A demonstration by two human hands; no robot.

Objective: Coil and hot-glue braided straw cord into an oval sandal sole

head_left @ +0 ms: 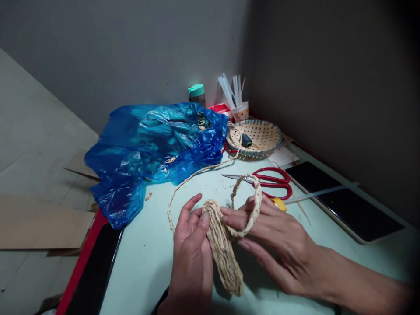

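My table (139,262) was kinda cluttered: crinkly blue plastic bag (154,142) over on the left, teal-capped bottle (197,92) behind it, paper cup (241,113) of pale strips (226,90) nearby. I also had a woven basket (264,131) with a dark thread spool (246,140) inside, red-handled scissors (273,180), plus a black-screened device (344,201) off to the right.

Shows long, slim fingers (188,208) on left grip (193,240) and right grip (285,243). Wears a black item (160,301) at the left wrist — just a thin curved edge, too little to tell cuff from band. Runs bare along the right forearm (357,275), tapering toward the wrist.
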